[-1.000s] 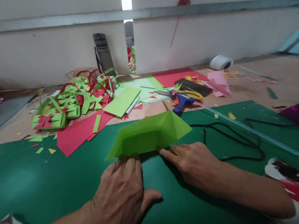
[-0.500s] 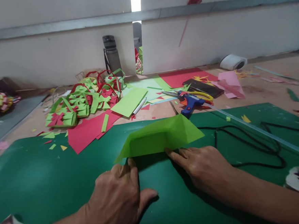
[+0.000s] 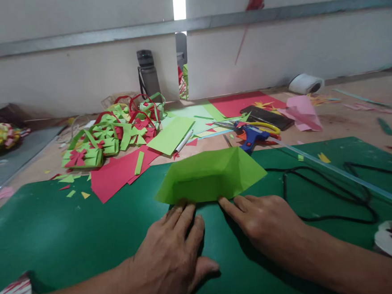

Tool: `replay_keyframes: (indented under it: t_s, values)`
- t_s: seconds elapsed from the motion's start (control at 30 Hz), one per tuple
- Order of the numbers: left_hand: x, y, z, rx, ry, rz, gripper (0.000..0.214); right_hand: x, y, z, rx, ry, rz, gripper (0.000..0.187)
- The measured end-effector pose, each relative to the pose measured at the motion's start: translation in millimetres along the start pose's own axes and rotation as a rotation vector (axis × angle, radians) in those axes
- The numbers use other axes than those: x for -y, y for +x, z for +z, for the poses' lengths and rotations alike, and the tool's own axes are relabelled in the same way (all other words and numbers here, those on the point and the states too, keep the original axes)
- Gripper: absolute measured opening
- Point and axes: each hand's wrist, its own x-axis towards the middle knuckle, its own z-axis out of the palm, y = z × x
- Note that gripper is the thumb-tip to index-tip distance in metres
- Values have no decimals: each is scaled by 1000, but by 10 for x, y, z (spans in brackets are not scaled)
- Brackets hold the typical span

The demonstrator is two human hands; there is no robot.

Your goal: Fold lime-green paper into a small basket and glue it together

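Observation:
A sheet of bright green paper (image 3: 201, 175), creased with its far side and right end standing up, rests on the green mat (image 3: 88, 235) in front of me. My left hand (image 3: 179, 246) lies palm down, fingers stretched and thumb apart, its fingertips touching the paper's near edge. At the same edge, further right, my right hand (image 3: 264, 218) has the index finger pressed on the paper and the other fingers bent close together against it. Its thumb is hidden.
Beyond the mat lie a blue glue gun (image 3: 251, 136), scissors with yellow handles (image 3: 265, 126), a white pen (image 3: 184, 141) and red sheets (image 3: 114, 177). Small paper baskets (image 3: 84, 157) cluster left, before a bottle (image 3: 150, 78). A black cord (image 3: 333, 191) loops across the mat's right.
My left hand has slid right along the near edge, its fingers now spread out. The paper's left end has lifted a little, while my right hand stays nearly in place.

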Motion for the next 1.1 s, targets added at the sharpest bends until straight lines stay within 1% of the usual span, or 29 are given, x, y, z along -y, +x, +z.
replay_keyframes:
  t_s: [0.07,0.13,0.2,0.3,0.4,0.5,0.6,0.7,0.77,0.83,0.9,0.97,1.03,1.1]
  values:
    - [2,-6,-2,-14,-8,2,56,75,14,-11,-128,-8,-57,26]
    - [3,-11,0,-17,-10,0,54,166,43,-13,-234,2,-122,27]
    - [3,-13,9,-22,-13,3,53,242,92,1,-266,-3,-143,30]
    - [9,-7,19,-30,-31,7,49,287,187,39,-206,-66,-98,28]
    - [17,9,9,-22,-65,2,46,261,271,67,-123,-150,-52,20]
    - [19,17,-7,7,-105,8,39,226,314,81,-22,-166,-15,15]
    - [17,4,-5,6,-98,22,38,203,330,78,49,-130,-6,13]
    - [15,-12,5,-26,-44,24,41,160,370,20,111,-47,48,15]
    - [12,-13,6,-35,-8,45,42,111,429,-52,156,10,134,19]
    - [6,-7,2,-42,13,78,43,56,510,-127,169,6,233,24]
    - [-3,0,-3,-49,15,86,45,11,592,-180,248,36,306,24]
    - [-13,4,-5,-46,8,60,47,-18,653,-195,315,77,353,25]
    - [-21,4,-5,-43,5,51,47,-37,682,-175,322,128,390,25]
    - [-22,2,-1,-48,15,59,45,-55,679,-133,277,215,421,23]
